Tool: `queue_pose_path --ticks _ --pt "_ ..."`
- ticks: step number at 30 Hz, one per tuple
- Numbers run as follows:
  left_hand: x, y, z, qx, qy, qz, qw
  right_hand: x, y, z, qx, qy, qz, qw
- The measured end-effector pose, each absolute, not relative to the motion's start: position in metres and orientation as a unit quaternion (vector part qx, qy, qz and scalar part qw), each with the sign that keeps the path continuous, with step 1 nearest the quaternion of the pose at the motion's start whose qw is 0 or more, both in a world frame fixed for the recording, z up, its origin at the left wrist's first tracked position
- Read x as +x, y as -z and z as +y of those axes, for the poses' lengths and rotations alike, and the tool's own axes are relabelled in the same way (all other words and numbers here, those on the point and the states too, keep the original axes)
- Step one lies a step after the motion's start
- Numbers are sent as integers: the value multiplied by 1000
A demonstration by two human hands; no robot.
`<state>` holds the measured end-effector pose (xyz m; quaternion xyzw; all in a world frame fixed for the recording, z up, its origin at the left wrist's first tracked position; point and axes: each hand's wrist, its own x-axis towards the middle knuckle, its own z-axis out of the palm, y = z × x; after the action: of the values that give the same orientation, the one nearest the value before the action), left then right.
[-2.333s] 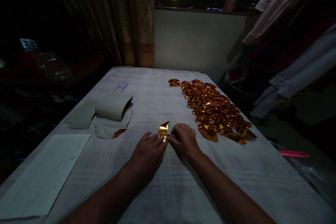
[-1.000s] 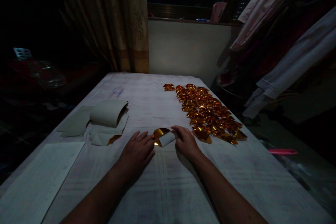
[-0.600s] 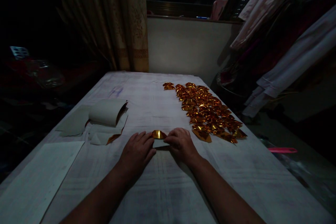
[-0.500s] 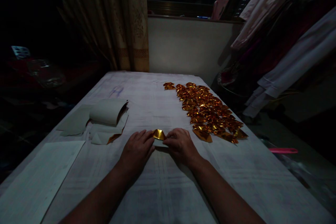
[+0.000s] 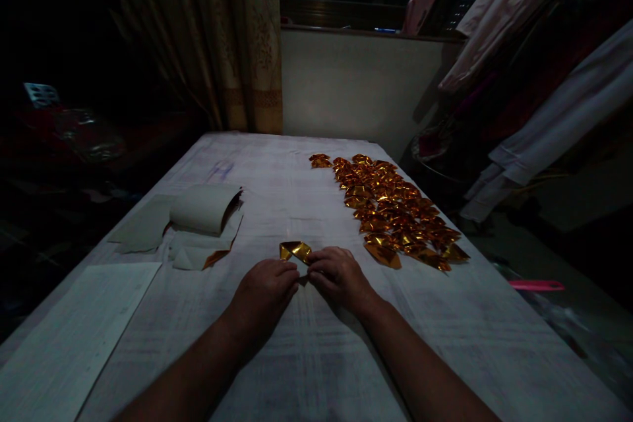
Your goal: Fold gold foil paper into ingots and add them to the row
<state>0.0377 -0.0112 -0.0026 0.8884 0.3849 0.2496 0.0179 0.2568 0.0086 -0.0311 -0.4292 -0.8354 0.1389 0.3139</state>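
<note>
A sheet of gold foil paper (image 5: 297,250), partly folded, lies between my hands at the middle of the table, its shiny side up along the far edge. My left hand (image 5: 268,287) is closed on its near left part, fingers curled. On the right side, my right hand (image 5: 337,275) pinches the paper between thumb and fingers. Part of the paper is hidden under the fingers. Many folded gold foil pieces (image 5: 390,204) are spread to the right, beyond my right hand. To the left lies a stack of pale-backed foil sheets (image 5: 200,208), some curled over.
A plaid cloth (image 5: 316,356) covers the table. A large white sheet (image 5: 74,330) lies at the left edge. Behind stand a curtain (image 5: 247,46) and a wall (image 5: 356,82). Clothes (image 5: 564,105) hang at the right, above a pink handle (image 5: 537,285).
The left hand has drawn nearer, its fingers curling in. The gold paper's left end now shows a raised folded flap. My right hand stays almost in place.
</note>
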Motion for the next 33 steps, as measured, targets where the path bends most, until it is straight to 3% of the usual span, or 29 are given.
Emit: queue_pose_path --ticks 7,15,33 --pt "37 -2 -12 877 -247 409 51 249 27 7 -481 -175 -786 348" --pt "35 2 -8 912 -219 348 -3 243 25 5 -526 -164 -768 326" --pt "30 -12 -9 925 -154 344 33 249 21 1 -528 -153 -785 286"
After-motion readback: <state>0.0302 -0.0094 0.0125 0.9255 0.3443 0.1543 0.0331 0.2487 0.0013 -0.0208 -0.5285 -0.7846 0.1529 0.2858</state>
